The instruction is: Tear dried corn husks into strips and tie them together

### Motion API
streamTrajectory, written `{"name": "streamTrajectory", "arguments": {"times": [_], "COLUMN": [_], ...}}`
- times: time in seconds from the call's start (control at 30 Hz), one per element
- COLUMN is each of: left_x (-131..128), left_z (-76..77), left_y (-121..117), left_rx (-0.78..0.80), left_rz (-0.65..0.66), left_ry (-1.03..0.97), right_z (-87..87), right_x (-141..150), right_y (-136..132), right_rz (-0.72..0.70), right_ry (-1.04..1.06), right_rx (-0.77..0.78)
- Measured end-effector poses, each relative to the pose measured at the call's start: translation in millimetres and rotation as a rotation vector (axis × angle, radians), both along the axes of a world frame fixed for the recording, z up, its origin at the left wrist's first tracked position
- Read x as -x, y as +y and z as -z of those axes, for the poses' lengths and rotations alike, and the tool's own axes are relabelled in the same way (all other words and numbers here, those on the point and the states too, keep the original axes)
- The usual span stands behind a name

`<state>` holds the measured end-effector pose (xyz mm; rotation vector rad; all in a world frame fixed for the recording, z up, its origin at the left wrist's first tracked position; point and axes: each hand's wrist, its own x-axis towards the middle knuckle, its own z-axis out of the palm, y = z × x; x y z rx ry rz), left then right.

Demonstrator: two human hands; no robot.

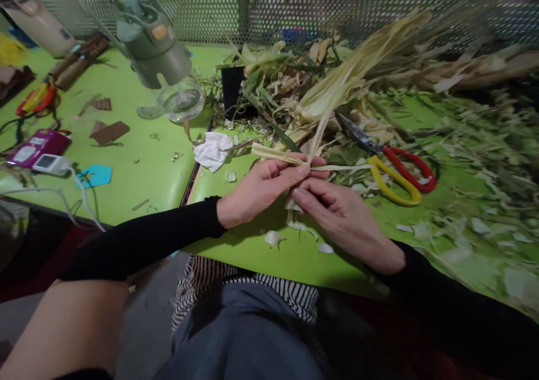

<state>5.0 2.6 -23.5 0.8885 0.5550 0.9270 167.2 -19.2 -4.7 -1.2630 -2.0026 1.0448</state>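
Pale corn husk strips (pixel 322 136) cross between my hands, with ends sticking out to the left, upward and to the right. My left hand (pixel 269 181) pinches them where they meet, thumb on top. Close against it, my right hand (pixel 337 211) has its thumb and fingers pressed together at the lower end of the strips; its exact grip is partly hidden. Scissors (pixel 381 155) with one red and one yellow handle lie partly open just right of my hands, blades on the husk pile. A large dried corn husk bundle (pixel 337 88) lies behind my hands.
Husk scraps (pixel 471 138) cover the green table (pixel 240 245) on the right. To the left are a crumpled tissue (pixel 213 150), a green-topped bottle (pixel 158 49), a purple box (pixel 37 147), a white plug with cable (pixel 53 164) and cardboard bits (pixel 110 132). A perforated metal panel (pixel 295 9) stands behind.
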Motion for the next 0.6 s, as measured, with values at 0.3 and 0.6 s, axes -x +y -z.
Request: {"name": "streamTrajectory", "arguments": {"times": [0.3,0.6], "left_x": [3,11], "left_z": [-3.1,-9.9], "left_y": [-4,13], "left_rx": [0.07,0.001], "left_rz": [0.012,-0.056], "left_ry": [0.066,0.264], "right_z": [4.9,-3.0], "right_x": [0,-11], "right_y": [-1,6], "right_rz": [-0.158,0.199], "right_ry": [-0.073,-0.132], "right_rx": [-0.045,-0.535]}}
